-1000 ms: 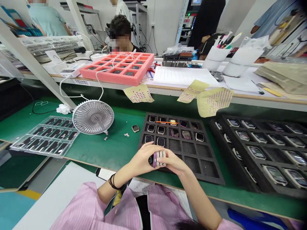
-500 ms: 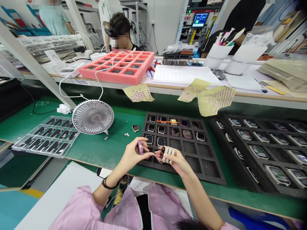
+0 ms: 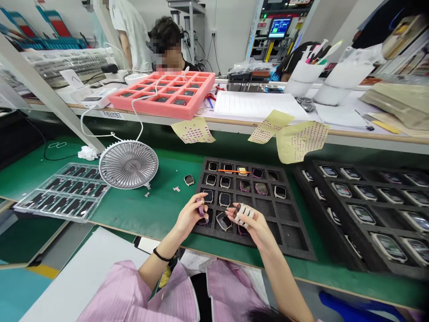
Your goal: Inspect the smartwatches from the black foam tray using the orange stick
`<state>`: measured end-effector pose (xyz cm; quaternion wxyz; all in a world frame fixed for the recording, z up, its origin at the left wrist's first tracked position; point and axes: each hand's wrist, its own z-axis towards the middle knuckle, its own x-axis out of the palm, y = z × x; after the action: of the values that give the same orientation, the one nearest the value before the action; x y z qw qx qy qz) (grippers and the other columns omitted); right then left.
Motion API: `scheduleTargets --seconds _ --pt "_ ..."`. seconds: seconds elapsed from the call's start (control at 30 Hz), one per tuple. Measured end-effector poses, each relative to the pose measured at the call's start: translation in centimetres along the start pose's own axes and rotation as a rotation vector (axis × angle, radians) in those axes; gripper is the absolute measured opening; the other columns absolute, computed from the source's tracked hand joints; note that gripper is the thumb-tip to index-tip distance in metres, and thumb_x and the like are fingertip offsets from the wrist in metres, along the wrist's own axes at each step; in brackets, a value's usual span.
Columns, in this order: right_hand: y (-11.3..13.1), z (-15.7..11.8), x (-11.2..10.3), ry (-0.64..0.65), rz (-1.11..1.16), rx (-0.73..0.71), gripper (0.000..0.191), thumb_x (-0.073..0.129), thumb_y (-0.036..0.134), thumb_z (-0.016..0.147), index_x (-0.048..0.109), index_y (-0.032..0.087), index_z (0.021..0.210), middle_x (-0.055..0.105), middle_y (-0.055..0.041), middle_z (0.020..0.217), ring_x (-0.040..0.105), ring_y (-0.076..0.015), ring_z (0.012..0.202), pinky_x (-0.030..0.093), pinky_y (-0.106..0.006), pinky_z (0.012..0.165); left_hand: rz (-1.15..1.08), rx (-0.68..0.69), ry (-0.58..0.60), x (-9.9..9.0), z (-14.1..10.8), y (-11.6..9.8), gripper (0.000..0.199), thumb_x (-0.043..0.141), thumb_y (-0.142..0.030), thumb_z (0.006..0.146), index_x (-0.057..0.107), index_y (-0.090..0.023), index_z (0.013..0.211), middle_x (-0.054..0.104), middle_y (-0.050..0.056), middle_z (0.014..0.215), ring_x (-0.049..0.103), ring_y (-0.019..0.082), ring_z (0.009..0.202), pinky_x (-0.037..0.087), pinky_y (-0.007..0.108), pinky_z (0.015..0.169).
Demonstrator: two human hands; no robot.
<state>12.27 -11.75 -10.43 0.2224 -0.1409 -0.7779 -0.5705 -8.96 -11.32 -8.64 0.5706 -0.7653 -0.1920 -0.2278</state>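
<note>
My left hand (image 3: 187,217) is closed on a purple watch (image 3: 201,210), held edge-on between thumb and fingers. My right hand (image 3: 254,223) is wrapped round a small stack of pale watches (image 3: 244,214), seen mostly from their sides. Both hands are apart, over the near part of a dark foam tray (image 3: 291,235). Several watches sit in its compartments; a silver one (image 3: 224,221) lies between my hands. A purple-rimmed watch (image 3: 242,230) is partly hidden below my right hand. An orange stick (image 3: 233,171) lies across the tray's back row.
A round fan (image 3: 129,164) and a clear tray of dark parts (image 3: 63,192) are on the left. One loose watch (image 3: 189,180) lies beside the foam tray. More filled foam trays (image 3: 365,210) are stacked right. A pink foam tray (image 3: 201,96) rests on the shelf above.
My hands have moved apart, the right one shifting rightward. The silver watch between them in the tray now shows. The purple watch has turned slightly in my left hand.
</note>
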Motion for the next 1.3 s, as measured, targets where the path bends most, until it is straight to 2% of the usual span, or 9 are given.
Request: scheduleTargets --seconds 0.13,0.37,0.97,1.3 --pt "0.3 -0.1 -1.0 -0.047 -0.008 -0.037 0.043 0.088 0.032 0.062 0.073 0.015 0.098 0.076 -0.0154 0.098 0.071 -0.0347 0.097 0.040 -0.062 0.103 0.064 0.092 -0.017 0.1 0.4 1.2 0.033 0.069 -0.033 0.077 0.059 -0.018 0.105 0.045 -0.001 0.088 0.052 0.011 0.075 0.052 0.024 0.059" --pt "0.0 -0.3 -1.5 -0.041 0.011 -0.054 0.039 0.086 0.029 0.066 0.073 0.016 0.100 0.075 -0.0148 0.100 0.070 -0.0348 0.099 0.040 -0.062 0.104 0.131 0.183 0.012 -0.1 0.6 2.1 0.038 0.070 -0.042 0.078 0.057 -0.020 0.106 0.045 0.000 0.093 0.055 0.014 0.086 0.058 0.031 0.071" --pt "-1.0 0.1 -2.0 -0.084 -0.001 -0.046 0.045 0.087 0.034 0.063 0.072 0.015 0.102 0.074 -0.0177 0.102 0.069 -0.0376 0.100 0.042 -0.063 0.102 0.195 0.215 -0.014 -0.6 0.5 2.5 0.033 0.065 -0.044 0.082 0.057 -0.020 0.103 0.047 0.002 0.094 0.056 0.016 0.091 0.056 0.031 0.076" --pt "-1.2 0.0 -2.2 -0.075 0.006 -0.051 0.040 0.085 0.034 0.066 0.074 0.017 0.100 0.074 -0.0176 0.101 0.069 -0.0393 0.100 0.039 -0.066 0.103 0.190 0.218 0.005 -0.9 0.5 2.9 0.037 0.065 -0.049 0.082 0.056 -0.021 0.106 0.049 0.003 0.096 0.055 0.017 0.091 0.055 0.032 0.077"
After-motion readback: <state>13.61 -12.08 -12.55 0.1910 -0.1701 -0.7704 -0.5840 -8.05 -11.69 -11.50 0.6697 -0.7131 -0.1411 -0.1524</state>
